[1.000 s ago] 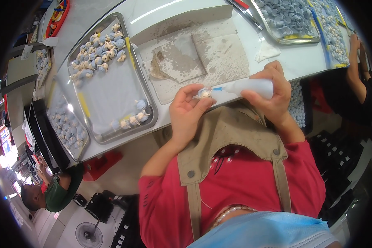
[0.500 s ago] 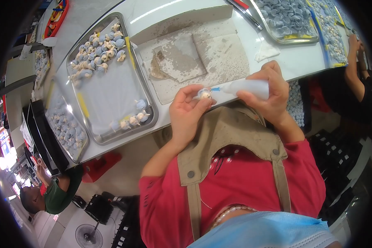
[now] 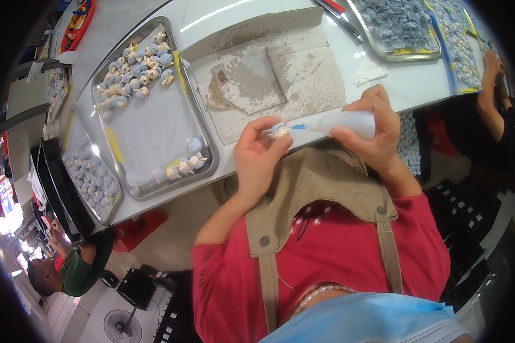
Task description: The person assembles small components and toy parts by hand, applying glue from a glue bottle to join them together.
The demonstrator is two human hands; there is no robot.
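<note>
My left hand [image 3: 260,150] pinches a small blue and cream figurine [image 3: 280,130] between thumb and fingers above the table's front edge. In my right hand [image 3: 377,123] is a translucent white squeeze bottle [image 3: 349,122], held on its side. Its thin blue nozzle tip [image 3: 298,126] points left and reaches the figurine's side; whether it touches cannot be made out. To the left lies a metal tray [image 3: 213,157] lined with white sheet. Similar figurines [image 3: 133,73] crowd its far end, and several more [image 3: 186,166] sit in its near right corner.
A stained cardboard box lid [image 3: 315,74] lies beyond my hands. At the far right stands another metal tray [image 3: 409,56] of grey-blue cupped pieces, with a crumpled white tissue [image 3: 369,72] nearby. Other people's arms [image 3: 492,91] show at the right, and a seated person [image 3: 77,266] at lower left.
The figurine has turned slightly and tilted in my left fingers. My right hand has shifted the bottle a little to the right, and more of the blue nozzle shows.
</note>
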